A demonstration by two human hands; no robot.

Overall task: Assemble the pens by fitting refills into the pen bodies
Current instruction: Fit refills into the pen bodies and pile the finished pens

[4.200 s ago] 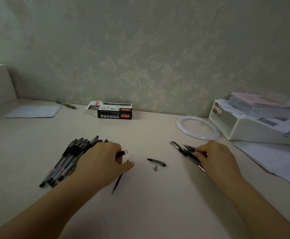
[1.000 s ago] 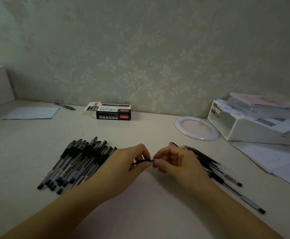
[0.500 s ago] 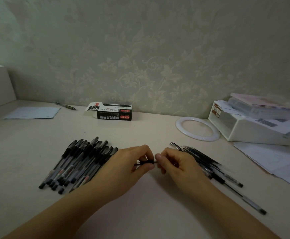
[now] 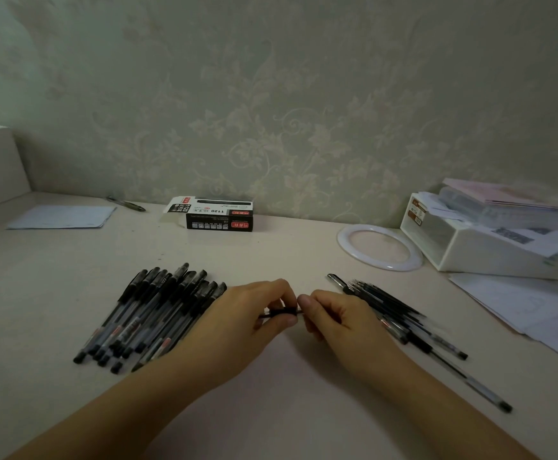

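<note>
Both hands meet over the middle of the bench. The left hand pinches a dark pen between thumb and curled fingers, holding it level just above the surface. The right hand pinches the pen's right end with its fingertips, almost touching the left hand. To the left, a heap of pens fans out beside the left wrist. To the right, a smaller bundle of pens and refills lies just past the right hand, one long pen reaching toward the near right edge. Bare surface stretches in front of the arms and behind the hands, up to a pen box and a white ring near the wall. Papers crowd the right edge.
</note>
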